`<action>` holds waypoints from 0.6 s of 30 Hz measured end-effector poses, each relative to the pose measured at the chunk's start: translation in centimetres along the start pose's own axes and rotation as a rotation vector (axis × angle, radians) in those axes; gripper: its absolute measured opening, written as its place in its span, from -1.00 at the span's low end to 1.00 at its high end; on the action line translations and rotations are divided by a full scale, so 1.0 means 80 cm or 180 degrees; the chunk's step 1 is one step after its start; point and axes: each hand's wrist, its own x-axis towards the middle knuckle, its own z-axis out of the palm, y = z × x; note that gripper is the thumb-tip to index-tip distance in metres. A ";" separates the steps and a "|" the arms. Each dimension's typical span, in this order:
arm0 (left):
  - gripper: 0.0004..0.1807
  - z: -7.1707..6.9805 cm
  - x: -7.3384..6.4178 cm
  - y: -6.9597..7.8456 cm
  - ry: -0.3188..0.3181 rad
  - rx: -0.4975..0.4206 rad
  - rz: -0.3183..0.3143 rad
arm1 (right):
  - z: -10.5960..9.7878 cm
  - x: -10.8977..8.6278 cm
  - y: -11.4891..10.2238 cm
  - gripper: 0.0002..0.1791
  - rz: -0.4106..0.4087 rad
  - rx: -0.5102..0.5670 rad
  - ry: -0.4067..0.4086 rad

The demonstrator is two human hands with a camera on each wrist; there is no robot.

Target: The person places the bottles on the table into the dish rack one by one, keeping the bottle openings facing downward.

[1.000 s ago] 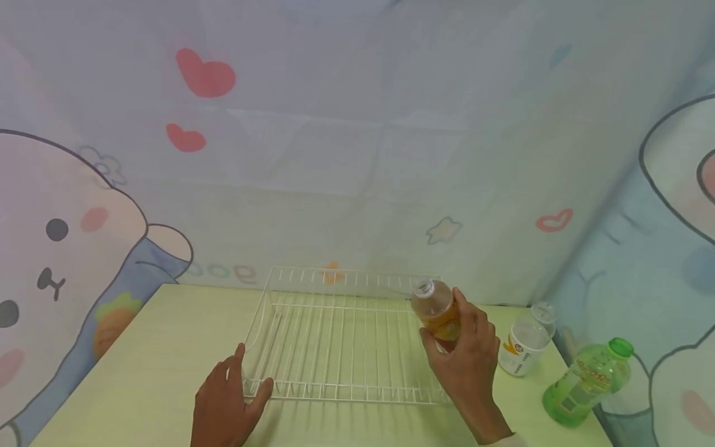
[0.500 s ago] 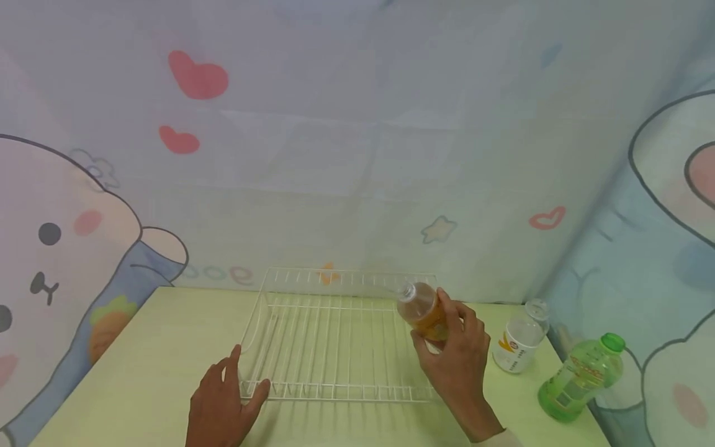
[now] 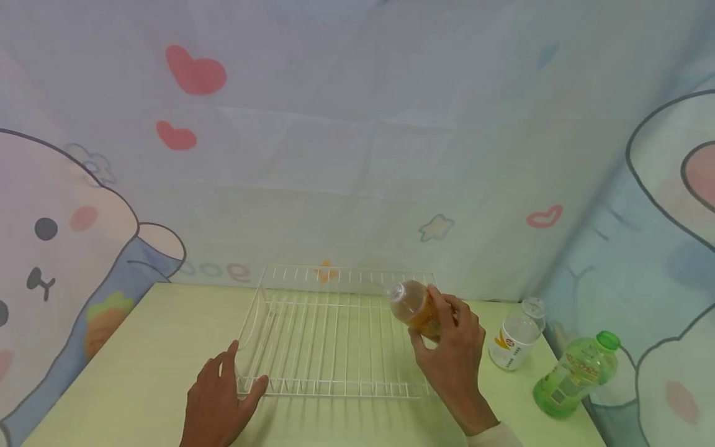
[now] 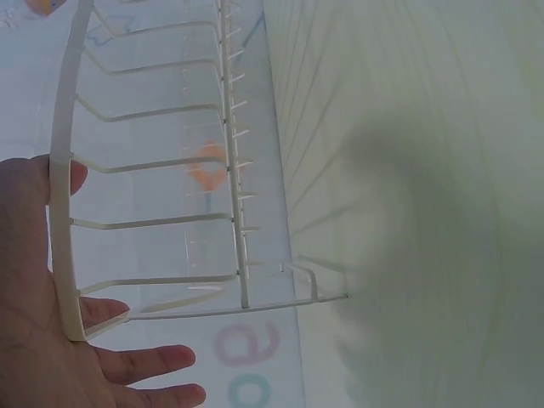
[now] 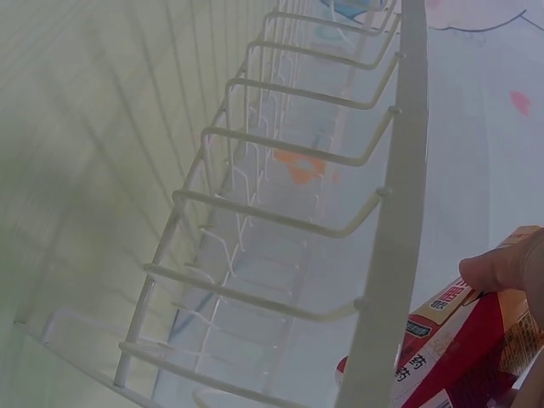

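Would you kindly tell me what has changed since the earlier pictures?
The right hand has edged left relative to the wire rack, carrying the amber bottle, whose neck now tips further left. Nothing was gripped or released. The left hand stays at the rack's near-left corner; the clear bottle and green bottle stay put.

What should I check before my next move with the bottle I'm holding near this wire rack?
1. Right hand gripping the orange-labelled bottle: ok.
2. That bottle upright: not ok, it tilts with its neck to the left.
3. That bottle capped: cannot tell, its mouth is too blurred.
4. That bottle free of the wire rack: cannot tell, they overlap in the head view.
5. Left hand at the rack's near left corner: ok.
6. Clear bottle and green bottle outside the rack: ok, both right of it.
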 end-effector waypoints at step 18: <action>-0.14 -0.008 0.007 0.004 0.0170 0.0023 0.0188 | 0.006 0.000 -0.007 -0.04 -0.0045 0.0005 -0.0078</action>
